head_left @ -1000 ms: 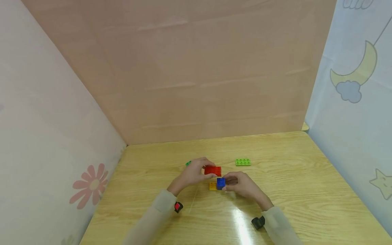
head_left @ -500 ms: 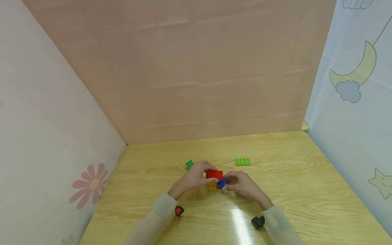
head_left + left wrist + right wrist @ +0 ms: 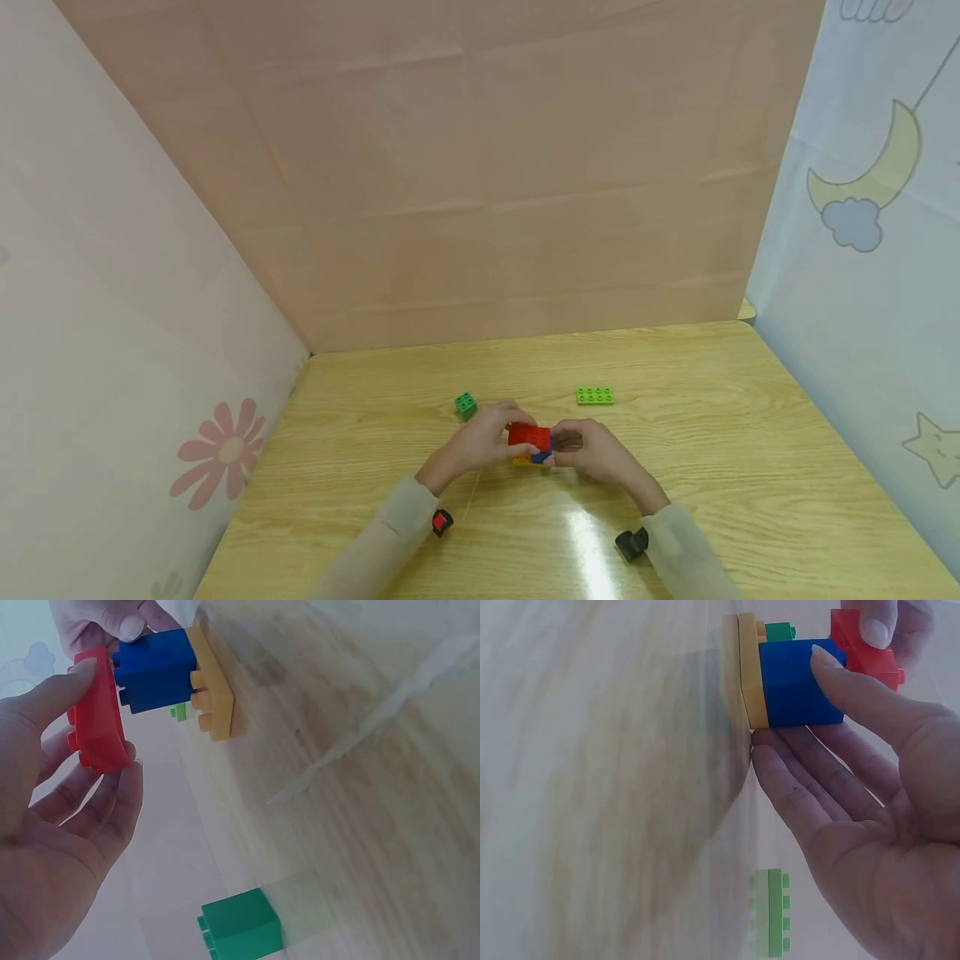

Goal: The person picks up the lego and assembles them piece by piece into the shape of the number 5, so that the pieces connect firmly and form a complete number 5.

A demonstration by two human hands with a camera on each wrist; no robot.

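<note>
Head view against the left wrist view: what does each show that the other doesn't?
Only the head view: the pink flower drawing and the left sleeve.

Only the left wrist view: the studs of the blue brick, facing the red brick.

Both: those two bricks, the yellow brick, the green brick, the light green brick, the left hand, the right hand and the tabletop.

Left hand (image 3: 482,437) holds red brick (image 3: 530,437), right hand (image 3: 594,451) grips blue brick (image 3: 541,457)
</note>
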